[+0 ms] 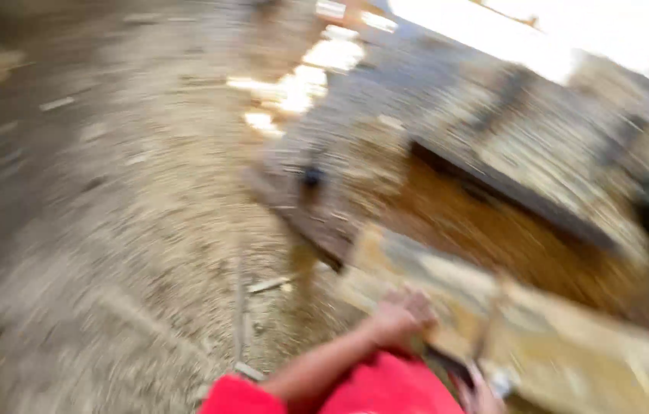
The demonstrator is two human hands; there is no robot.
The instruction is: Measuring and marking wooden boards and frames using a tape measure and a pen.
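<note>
The whole view is smeared by motion. My left hand (402,313) reaches out from a red sleeve (236,397), with its fingers curled on the near edge of a pale wooden board (447,280). Only a sliver of my right hand (482,395) shows at the bottom edge, beside a small pale object (502,382) that is too blurred to name. Whether the right hand holds anything cannot be told. Red clothing (393,387) fills the bottom centre.
A low wooden bench or frame (317,218) dusted with sawdust stands ahead, with a dark plank (508,192) and an orange-brown panel (493,230) behind it. Sawdust and wood scraps (267,285) cover the ground on the left. Bright light falls at the top (324,61).
</note>
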